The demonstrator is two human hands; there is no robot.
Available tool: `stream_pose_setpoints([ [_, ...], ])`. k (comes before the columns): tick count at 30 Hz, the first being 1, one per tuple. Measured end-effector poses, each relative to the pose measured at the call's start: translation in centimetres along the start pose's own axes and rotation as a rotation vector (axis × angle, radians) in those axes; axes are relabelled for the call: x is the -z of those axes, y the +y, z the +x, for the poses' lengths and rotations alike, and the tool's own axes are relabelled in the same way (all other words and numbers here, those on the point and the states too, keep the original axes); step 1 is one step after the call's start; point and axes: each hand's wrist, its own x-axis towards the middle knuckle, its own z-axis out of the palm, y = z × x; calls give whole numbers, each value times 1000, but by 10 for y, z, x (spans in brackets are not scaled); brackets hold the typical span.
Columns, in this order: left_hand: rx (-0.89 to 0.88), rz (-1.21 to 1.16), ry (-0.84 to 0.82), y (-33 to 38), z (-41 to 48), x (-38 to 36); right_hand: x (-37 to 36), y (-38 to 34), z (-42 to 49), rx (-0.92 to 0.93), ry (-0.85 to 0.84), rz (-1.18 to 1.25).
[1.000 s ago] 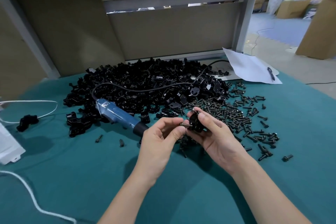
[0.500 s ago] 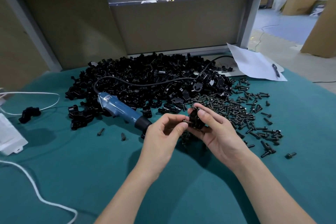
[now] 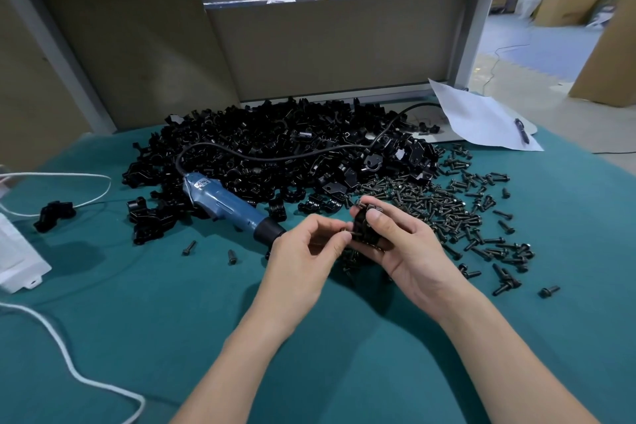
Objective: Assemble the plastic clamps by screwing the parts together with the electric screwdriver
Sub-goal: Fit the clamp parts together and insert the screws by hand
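Teal tabletop (image 3: 172, 337), clamp parts (image 3: 275, 128), tan partition (image 3: 337, 45)

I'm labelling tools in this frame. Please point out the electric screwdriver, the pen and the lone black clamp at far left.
electric screwdriver (image 3: 223, 203), head view, middle of its blue body.
pen (image 3: 521, 131), head view, middle of its barrel.
lone black clamp (image 3: 55, 215), head view, centre of its body.

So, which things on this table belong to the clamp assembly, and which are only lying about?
For the job: the clamp in the right hand, the screw pinched by the left hand, the electric screwdriver, the pile of clamp parts, the loose screws.

Lying about: the white paper, the pen on it, the white cord, the white box.
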Motion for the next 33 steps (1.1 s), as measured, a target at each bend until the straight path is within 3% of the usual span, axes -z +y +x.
stream_pose_setpoints([
  [10, 53, 137, -26, -4, -1, -1, 3, 6, 0, -15, -61, -95],
  [14, -8, 203, 3, -4, -2, -3, 4, 5, 1, -29, -51, -71],
  [22, 113, -63, -2, -2, 0, -3, 4, 2, 0, -22, -24, -64],
  [26, 128, -7, -41, -4, 1, -3, 4, 4, 0, -16, -39, -106],
  [33, 4, 154, -69, -2, 0, 0, 5, 4, 1, -28, -35, -111],
])
